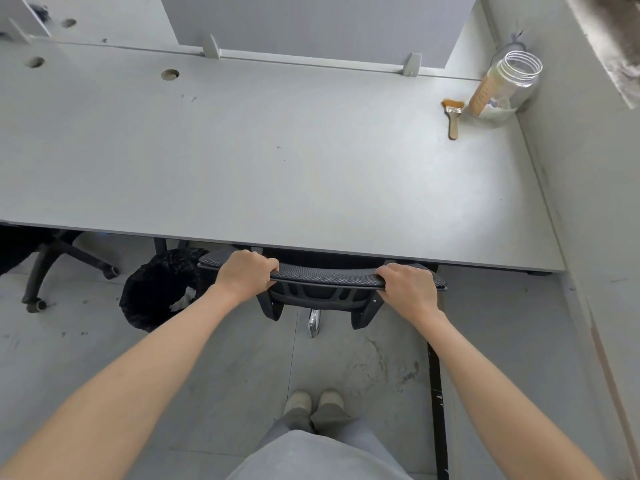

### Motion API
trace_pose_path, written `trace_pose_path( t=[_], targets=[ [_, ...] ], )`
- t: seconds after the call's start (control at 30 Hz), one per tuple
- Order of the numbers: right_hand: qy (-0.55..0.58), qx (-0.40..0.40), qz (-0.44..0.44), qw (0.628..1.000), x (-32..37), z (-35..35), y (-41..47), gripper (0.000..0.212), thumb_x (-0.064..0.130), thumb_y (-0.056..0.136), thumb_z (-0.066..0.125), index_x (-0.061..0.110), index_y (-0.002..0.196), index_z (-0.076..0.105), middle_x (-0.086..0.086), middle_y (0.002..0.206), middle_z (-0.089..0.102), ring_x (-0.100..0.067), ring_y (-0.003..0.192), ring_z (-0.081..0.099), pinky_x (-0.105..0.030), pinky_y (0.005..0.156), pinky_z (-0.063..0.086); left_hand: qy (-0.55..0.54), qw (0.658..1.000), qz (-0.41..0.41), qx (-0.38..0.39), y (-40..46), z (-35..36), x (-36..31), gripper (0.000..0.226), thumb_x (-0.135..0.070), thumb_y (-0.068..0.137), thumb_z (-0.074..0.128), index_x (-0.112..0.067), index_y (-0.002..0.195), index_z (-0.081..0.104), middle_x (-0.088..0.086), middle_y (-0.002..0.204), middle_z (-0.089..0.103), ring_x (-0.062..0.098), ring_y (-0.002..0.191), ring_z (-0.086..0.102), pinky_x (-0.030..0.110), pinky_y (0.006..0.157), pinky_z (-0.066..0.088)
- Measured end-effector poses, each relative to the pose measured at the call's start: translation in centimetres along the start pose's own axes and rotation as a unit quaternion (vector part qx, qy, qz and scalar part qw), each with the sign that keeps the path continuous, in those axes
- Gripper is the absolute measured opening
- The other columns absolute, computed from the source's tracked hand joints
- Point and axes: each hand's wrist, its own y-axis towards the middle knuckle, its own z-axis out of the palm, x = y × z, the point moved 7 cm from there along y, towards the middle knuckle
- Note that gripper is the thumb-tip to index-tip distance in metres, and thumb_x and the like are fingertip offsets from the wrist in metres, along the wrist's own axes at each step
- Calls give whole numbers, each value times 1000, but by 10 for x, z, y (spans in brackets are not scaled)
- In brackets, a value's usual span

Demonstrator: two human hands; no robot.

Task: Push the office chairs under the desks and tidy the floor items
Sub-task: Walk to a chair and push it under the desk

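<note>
Head view looks down on both hands gripping the top edge of an office chair (322, 277) backrest. The left hand (244, 273) has its fingers curled over the mesh rim toward the rim's left end, and the right hand (408, 287) wraps the rim toward its right end; both sets of fingers are closed on the chair. The backrest's long axis runs left to right, parallel to the near edge of the grey surface (277, 150), and it sits just at that edge, with the seat already hidden beneath. The desk lies straight ahead of the fingers, so any remaining push would go forward, away from the person; the two hands are about equally placed, and an even push should keep the chair square. A black bin bag (159, 289) sits on the floor just left of the chair, close to the left hand, and looks like the next floor item to tidy. Another chair base (65, 258) shows at far left, under the same surface.
</note>
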Motion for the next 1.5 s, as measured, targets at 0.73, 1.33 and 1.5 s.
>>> trace_pose_path(
  t=[0.73,1.33,1.5],
  targets=[
    [254,-55,-18,965,88,-28,-51,39,13,92,50,11,130,49,-6,137,50,-22,132,38,-40,112,30,-618,635,-367,-284,-216,28,8,25,-5,92,45,-14,110,59,-6,95,67,-8,85,61,14,84,47],
    [247,119,-31,961,347,109,-43,40,4,88,51,10,127,51,-6,131,54,-23,121,48,-21,93,32,-681,508,-471,-237,-371,152,200,24,-3,95,39,-13,106,58,-2,89,68,-7,71,65,18,73,50],
    [302,135,73,941,437,135,-10,39,3,89,49,8,127,51,-8,132,54,-24,124,46,-24,99,31,-651,616,-424,-131,-363,163,311,25,-2,94,38,-16,104,57,-5,86,66,-7,70,64,15,69,46]
  ],
)
